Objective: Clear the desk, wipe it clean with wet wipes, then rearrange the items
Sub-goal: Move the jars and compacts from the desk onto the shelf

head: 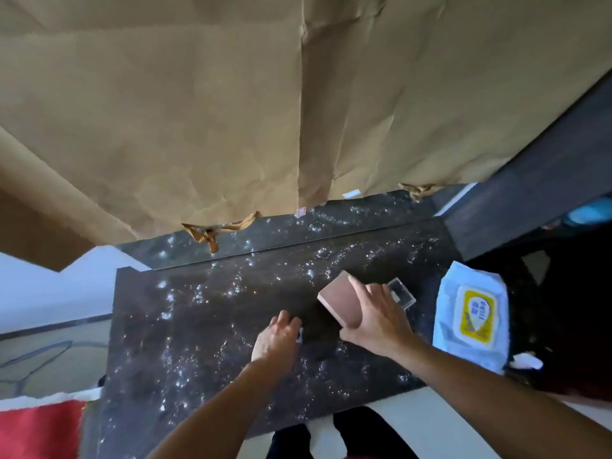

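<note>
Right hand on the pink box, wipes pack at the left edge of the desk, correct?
One error: the wipes pack lies at the right edge of the desk, not the left, as the head view shows. The right hand does grip the pink box.

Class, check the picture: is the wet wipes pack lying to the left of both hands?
No, the wet wipes pack lies to the right of the right hand.
</note>
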Tool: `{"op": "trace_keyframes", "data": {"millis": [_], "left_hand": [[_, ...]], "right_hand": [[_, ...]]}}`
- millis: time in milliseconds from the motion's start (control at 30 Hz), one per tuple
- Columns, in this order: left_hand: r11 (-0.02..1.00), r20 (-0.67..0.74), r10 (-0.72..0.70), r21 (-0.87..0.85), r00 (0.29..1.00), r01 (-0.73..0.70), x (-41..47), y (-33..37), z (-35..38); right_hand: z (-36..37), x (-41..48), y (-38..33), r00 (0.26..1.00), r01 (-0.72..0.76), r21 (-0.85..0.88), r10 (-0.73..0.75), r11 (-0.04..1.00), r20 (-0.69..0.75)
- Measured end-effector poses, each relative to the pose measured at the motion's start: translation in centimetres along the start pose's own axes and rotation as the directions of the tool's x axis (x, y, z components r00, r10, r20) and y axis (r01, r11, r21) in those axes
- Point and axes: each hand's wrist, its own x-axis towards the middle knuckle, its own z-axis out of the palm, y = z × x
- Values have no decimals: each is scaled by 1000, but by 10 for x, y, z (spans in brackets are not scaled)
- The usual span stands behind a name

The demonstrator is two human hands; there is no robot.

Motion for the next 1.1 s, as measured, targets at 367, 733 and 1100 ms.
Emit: {"op": "trace_keyframes", "data": {"millis": [367,733,1100], "left_hand": [[962,-134,273,47,953,-269,16,75,-29],[911,-204,407,14,891,-413,10,292,-3],[898,-310,421,13,852,-439,53,427,-5]], "right_hand": [[-34,-84,65,929,-315,164,340,935,-150],[-81,-187,223,888,-384,187,417,904,-193],[-120,-222,341,883,-382,225,426,897,-199]]}}
